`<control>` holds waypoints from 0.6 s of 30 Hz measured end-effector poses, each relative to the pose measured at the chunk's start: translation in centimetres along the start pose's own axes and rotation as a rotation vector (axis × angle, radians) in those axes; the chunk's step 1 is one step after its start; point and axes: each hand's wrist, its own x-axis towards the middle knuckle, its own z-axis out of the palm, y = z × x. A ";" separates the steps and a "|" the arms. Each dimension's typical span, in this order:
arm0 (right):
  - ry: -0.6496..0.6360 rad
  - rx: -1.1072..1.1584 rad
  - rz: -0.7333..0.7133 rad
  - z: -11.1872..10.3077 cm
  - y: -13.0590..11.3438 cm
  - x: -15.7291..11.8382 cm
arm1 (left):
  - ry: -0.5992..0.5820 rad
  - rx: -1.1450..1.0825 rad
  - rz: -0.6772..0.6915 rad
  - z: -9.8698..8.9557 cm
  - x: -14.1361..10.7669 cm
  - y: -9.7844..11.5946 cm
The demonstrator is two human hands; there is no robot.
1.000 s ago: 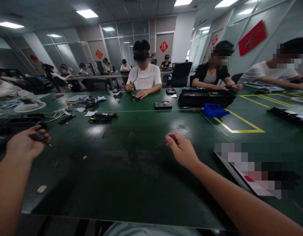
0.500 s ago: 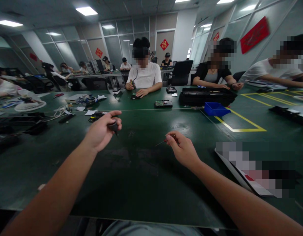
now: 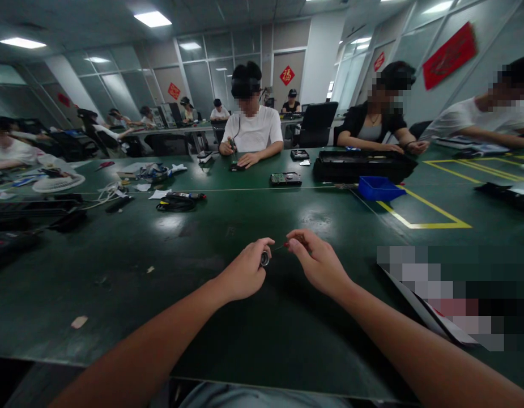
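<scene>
My left hand (image 3: 246, 271) is closed round a short dark cylinder (image 3: 265, 259) whose round, ringed end faces me. The rest of it is hidden in the fingers. Just to the right, my right hand (image 3: 315, 258) pinches a thin metal rod with a small red part (image 3: 286, 244); the hand covers its other end, so I cannot tell its kind. The rod points left and its tip lies close to the left fingertips. Whether the tip touches the cylinder I cannot tell. Both hands are above the green table (image 3: 245, 340).
A coiled black cable (image 3: 177, 202) lies beyond my left hand. Farther off are a hard drive (image 3: 286, 179), a blue bin (image 3: 379, 188) and a long black casing (image 3: 363, 166). A white packet (image 3: 408, 300) lies at right. Across the table, a person in white (image 3: 252, 133) works.
My left hand has moved right and toward me with the dark cylinder, coming beside my right hand. The right hand has stayed nearly in place. The coiled cable is now uncovered.
</scene>
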 end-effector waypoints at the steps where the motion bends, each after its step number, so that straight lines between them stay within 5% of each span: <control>1: -0.005 -0.018 -0.004 0.0 -0.1 0.0 | 0.016 0.014 -0.002 0.0 0.1 -0.5; 5: 0.002 -0.035 0.008 -0.2 -0.3 -0.1 | 0.085 0.031 -0.004 -0.5 0.8 -1.7; 12: 0.256 0.363 0.017 -0.2 -0.1 -0.2 | 0.181 -0.019 0.010 -1.0 1.2 -2.3; 18: 0.158 0.289 0.011 0.0 0.1 -0.4 | 0.177 -0.016 0.019 -1.0 1.1 -2.2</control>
